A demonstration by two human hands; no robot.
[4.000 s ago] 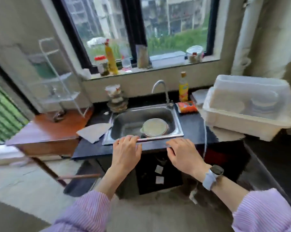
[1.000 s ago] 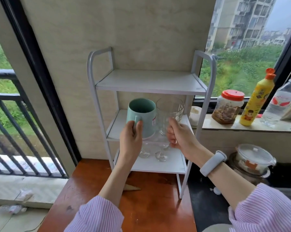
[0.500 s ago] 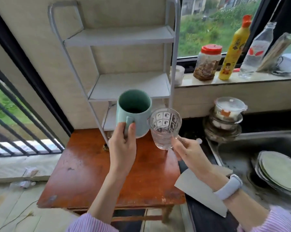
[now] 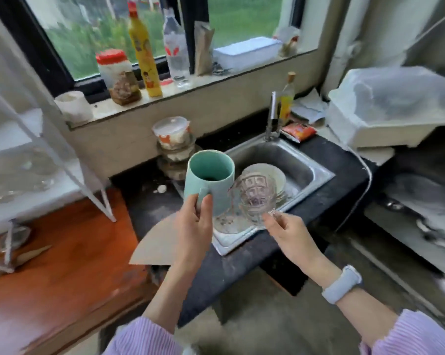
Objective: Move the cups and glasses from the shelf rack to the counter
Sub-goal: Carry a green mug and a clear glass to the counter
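Note:
My left hand [image 4: 194,234] grips the handle of a teal ceramic mug [image 4: 211,179], held upright above the dark counter [image 4: 247,262] at the sink's left edge. Just to its right, my right hand [image 4: 289,233] holds a clear patterned glass mug [image 4: 254,194] by its handle, tilted a little toward me. The two cups nearly touch. The white shelf rack [image 4: 62,160] stands blurred at the far left on a wooden table [image 4: 62,272]; a few small clear glasses [image 4: 9,183] rest on its lower shelf.
The steel sink [image 4: 293,160] holds stacked plates [image 4: 280,179], with a tap [image 4: 272,116] behind. A cardboard sheet [image 4: 160,244] lies on the counter's left end. Stacked lidded containers [image 4: 172,142] sit behind the mug. Bottles and a jar line the windowsill. A white dish rack [image 4: 390,108] is at right.
Both hands carried the teal mug and glass mug from in front of the rack rightward, over the counter by the sink. The view swung right with them, so the rack is now at the left edge.

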